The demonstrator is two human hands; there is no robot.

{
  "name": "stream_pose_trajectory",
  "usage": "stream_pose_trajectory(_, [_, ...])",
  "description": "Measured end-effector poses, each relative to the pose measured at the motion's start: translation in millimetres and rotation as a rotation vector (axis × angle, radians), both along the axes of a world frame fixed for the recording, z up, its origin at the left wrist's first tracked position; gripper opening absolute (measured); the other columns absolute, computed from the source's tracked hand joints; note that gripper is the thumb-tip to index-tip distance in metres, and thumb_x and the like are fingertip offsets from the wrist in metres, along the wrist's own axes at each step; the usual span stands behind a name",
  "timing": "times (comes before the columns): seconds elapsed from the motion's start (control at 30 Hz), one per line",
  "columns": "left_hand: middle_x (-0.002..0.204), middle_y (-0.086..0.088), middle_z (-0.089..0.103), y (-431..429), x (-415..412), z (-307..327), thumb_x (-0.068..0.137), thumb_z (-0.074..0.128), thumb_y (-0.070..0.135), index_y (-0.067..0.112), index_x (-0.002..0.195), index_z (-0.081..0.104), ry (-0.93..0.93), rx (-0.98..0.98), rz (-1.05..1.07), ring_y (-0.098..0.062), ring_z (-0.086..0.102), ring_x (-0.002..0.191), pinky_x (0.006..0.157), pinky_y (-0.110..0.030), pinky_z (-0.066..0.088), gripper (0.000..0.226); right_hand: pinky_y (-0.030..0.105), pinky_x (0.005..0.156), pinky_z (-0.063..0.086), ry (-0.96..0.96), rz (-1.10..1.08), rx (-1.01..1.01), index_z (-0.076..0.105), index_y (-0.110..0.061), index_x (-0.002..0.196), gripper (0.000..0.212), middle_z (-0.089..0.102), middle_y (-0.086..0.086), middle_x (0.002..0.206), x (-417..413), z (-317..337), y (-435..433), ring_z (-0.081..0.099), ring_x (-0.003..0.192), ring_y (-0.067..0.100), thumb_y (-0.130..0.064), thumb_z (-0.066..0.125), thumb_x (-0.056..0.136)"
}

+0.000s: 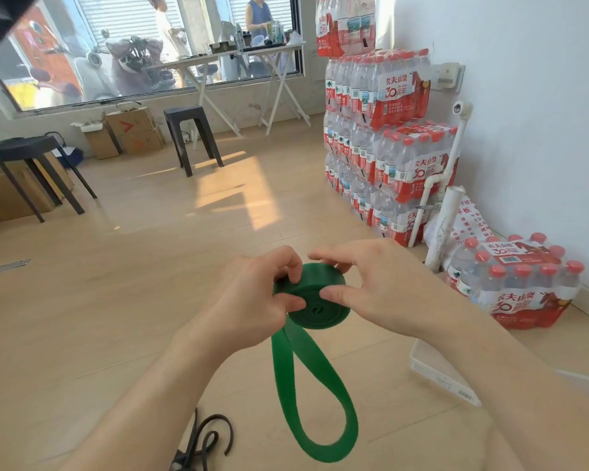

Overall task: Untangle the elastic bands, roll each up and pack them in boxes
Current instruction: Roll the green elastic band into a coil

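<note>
Green band (315,368) (half coiled) hangs downward from both hands' fingers (288,304).

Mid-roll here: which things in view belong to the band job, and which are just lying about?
Job: green band, held by left hand and right hand; black bands; clear box.
Lying about: water bottle packs, stools, cardboard boxes.

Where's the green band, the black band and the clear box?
green band (315,302), head view, on the rolled-up coil
black band (206,440), head view, on its tangled loops
clear box (439,375), head view, on its near wall
</note>
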State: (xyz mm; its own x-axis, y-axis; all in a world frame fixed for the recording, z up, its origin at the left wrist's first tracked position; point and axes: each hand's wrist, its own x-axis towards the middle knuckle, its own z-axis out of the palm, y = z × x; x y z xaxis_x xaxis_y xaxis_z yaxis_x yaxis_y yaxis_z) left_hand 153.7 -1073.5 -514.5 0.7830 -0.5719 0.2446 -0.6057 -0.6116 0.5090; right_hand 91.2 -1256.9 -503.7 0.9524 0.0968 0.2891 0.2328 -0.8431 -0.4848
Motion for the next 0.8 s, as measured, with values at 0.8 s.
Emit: stream_pose_trajectory(0.8, [0.079, 0.007, 0.072, -3, 5, -2, 0.069, 0.082, 0.016, 0.024, 0.079, 0.046, 0.159, -0.173, -0.024, 0.001, 0.064, 0.084, 0.073, -0.032, 0.055, 0.039, 0.010, 0.078, 0.043, 0.065, -0.052, 0.297, 0.059, -0.033, 0.095, 0.032, 0.061, -0.022, 0.085, 4, -7, -8, 0.057, 0.086, -0.005, -0.012, 0.077, 0.078])
